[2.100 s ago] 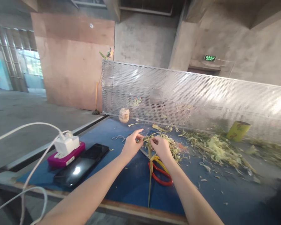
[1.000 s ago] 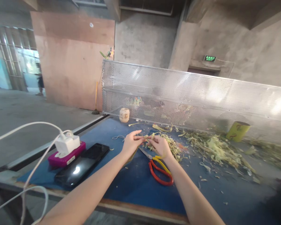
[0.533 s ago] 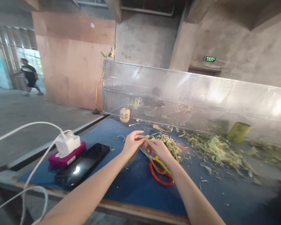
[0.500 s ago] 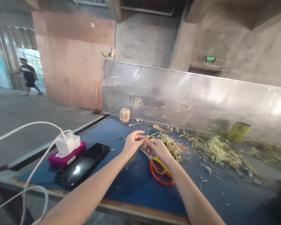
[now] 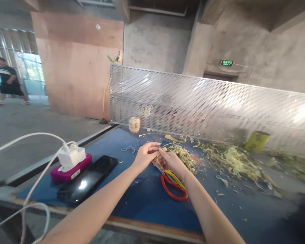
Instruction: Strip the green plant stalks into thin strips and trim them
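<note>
My left hand [image 5: 143,157] and my right hand [image 5: 172,161] meet over the middle of the blue table [image 5: 144,203]. Their fingertips pinch a thin pale-green plant strip [image 5: 158,158], which hangs in a loop by my right fingers. Scissors with red and yellow handles [image 5: 173,193] lie just below my right hand, their blades partly hidden by it. Behind my right hand is a small heap of dried plant pieces [image 5: 184,156].
A black phone [image 5: 88,179] and a magenta power strip with white chargers [image 5: 70,171] lie at left. More plant strips [image 5: 234,161], a tilted yellow-green cylinder [image 5: 258,141] and a whitish roll [image 5: 134,125] stand toward the perforated metal screen [image 5: 205,101]. A person [image 5: 8,81] walks far left.
My fingers have shifted slightly on the strip; the long end below my left hand no longer shows. The person in the background has moved left.
</note>
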`<move>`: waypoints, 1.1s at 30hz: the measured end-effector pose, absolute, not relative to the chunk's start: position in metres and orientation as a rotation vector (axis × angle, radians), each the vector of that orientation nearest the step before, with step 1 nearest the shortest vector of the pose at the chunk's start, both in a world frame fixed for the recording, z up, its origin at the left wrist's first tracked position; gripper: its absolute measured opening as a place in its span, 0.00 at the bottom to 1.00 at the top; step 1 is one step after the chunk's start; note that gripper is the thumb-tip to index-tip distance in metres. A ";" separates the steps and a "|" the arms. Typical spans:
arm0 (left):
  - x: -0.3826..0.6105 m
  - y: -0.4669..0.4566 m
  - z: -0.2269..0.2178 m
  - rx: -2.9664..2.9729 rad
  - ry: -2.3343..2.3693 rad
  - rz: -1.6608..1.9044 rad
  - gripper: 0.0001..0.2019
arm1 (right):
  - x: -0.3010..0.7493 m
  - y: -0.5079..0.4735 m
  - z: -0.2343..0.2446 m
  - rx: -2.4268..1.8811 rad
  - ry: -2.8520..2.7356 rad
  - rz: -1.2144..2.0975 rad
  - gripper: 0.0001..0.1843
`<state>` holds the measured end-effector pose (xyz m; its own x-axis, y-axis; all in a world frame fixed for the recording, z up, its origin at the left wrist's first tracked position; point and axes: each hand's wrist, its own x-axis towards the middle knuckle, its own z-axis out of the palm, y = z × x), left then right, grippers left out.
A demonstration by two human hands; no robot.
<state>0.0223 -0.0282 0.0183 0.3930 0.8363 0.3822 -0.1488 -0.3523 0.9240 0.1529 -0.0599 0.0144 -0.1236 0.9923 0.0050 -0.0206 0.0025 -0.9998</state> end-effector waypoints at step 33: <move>0.019 -0.019 0.016 1.642 0.597 1.170 0.19 | 0.159 -0.065 0.033 -1.236 -1.299 0.640 0.12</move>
